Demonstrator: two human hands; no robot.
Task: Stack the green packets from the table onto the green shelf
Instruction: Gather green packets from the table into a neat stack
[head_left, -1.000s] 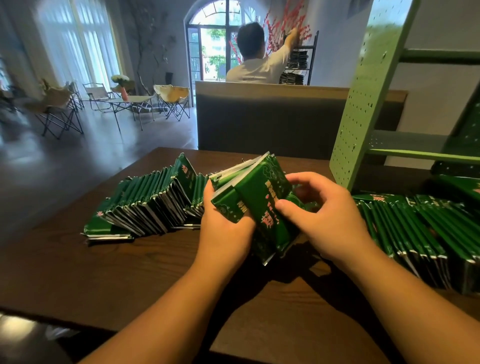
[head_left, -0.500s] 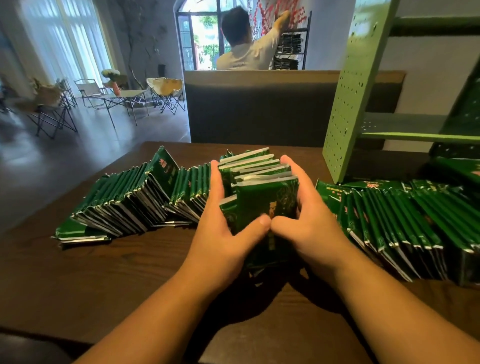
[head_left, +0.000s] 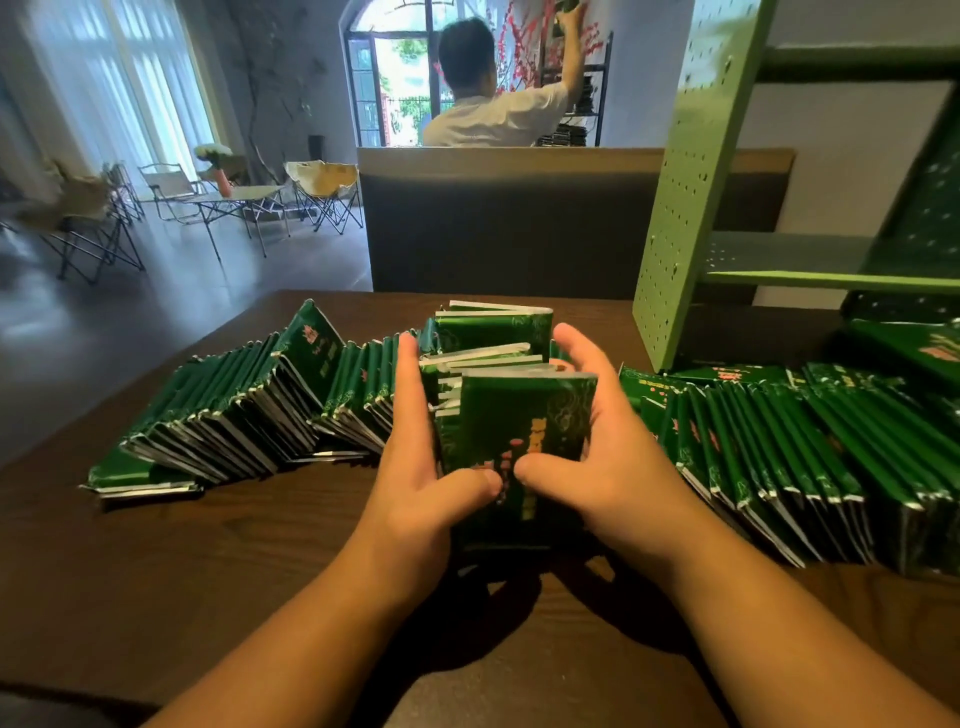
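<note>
A bundle of green packets (head_left: 524, 415) stands upright on the dark wooden table (head_left: 156, 571), squeezed between both hands. My left hand (head_left: 421, 467) grips its left side, thumb across the front packet. My right hand (head_left: 597, 452) grips the right side, thumb meeting the left thumb on the front. A fanned row of green packets (head_left: 249, 410) leans on the table to the left. Another row of green packets (head_left: 810, 447) lies at the foot of the green shelf (head_left: 685, 208) on the right.
The green shelf's perforated side panel stands on the table at right, with a bare shelf board (head_left: 810, 260) above the packets. Behind the table is a dark bench back (head_left: 498, 223). A person (head_left: 498, 104) in a white shirt reaches up to a black rack beyond.
The bundle, tilted and loose a second ago, now stands squared up between both hands. My thumbs have closed together on the front packet. The view has dipped slightly closer.
</note>
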